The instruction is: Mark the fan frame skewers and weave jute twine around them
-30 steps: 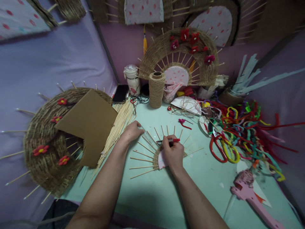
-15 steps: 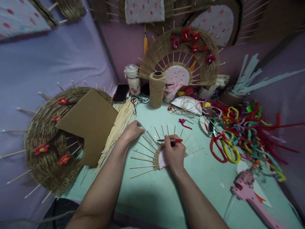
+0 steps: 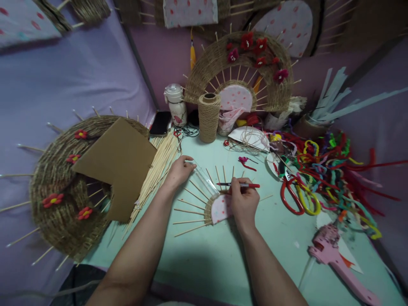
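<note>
My left hand (image 3: 182, 171) pinches the far end of a clear ruler (image 3: 205, 178), which lies slantwise over the sticks of a small half-round fan frame (image 3: 208, 212). This frame has thin wooden sticks spreading outward, a woven twine band and a dotted white cloth centre (image 3: 219, 208). In my right hand (image 3: 245, 202) is a red pen (image 3: 251, 185), held level with its tip pointing left, close to the ruler's near end. My right hand covers the right part of the fan frame.
A bundle of thin sticks (image 3: 159, 163) and a cut cardboard piece (image 3: 123, 170) lie left, by a large woven fan (image 3: 60, 170). A twine spool (image 3: 208, 119) stands behind. Scissors (image 3: 291, 197), pipe cleaners (image 3: 334, 178) and a pink glue gun (image 3: 338, 263) lie right.
My right hand and the pen have shifted right, uncovering more of the dotted cloth. The ruler has moved slightly right and shows more clearly. My left hand has moved up a little.
</note>
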{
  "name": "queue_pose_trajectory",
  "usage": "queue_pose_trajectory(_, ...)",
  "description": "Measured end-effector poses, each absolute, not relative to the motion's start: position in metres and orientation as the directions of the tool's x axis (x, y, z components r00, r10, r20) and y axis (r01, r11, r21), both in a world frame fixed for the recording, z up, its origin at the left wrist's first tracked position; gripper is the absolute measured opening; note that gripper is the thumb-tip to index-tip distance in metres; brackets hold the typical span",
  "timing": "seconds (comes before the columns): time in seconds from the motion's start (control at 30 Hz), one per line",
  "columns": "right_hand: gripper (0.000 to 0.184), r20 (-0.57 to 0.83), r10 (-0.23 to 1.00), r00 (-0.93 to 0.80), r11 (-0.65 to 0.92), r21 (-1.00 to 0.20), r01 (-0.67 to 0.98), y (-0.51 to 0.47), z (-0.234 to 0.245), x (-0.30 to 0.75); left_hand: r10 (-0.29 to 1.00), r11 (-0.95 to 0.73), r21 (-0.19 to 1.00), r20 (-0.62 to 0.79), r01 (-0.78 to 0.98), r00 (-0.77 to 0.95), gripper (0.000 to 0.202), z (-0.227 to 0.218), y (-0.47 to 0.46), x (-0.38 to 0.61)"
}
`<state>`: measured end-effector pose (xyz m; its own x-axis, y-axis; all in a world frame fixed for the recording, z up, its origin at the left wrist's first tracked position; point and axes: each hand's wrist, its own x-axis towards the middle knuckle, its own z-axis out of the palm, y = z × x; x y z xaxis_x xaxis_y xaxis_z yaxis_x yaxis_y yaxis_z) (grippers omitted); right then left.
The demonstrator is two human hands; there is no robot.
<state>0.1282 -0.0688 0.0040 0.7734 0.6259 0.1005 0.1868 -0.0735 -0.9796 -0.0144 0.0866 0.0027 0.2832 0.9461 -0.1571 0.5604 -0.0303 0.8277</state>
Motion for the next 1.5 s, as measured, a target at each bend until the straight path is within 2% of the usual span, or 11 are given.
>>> queue_pose_trajectory(0.3,0.029,0.056,0.646,0.761,-0.142,-0.971,0.192,-0.0674,-0.0006,0.1287,0.945,-0.129,0.76,-0.1,0.638,0.31,0.033,0.003,0.0827,-0.0089)
queue_pose_trajectory(1.0,0.029,0.066,0.666,0.743,-0.135,-0.969,0.207,-0.0671,-0.0027,0.1264,0.951,-0.148,0.698,-0.095,0.7,0.296,0.034,-0.0002,0.0833,-0.0055)
queue_pose_trajectory(1.5,0.029,0.119,0.68,0.724,-0.135,-0.95,0.282,-0.0655,-0.0063,0.1242,0.939,-0.175,0.627,-0.125,0.759,0.32,0.033,0.0007,0.0815,-0.0068)
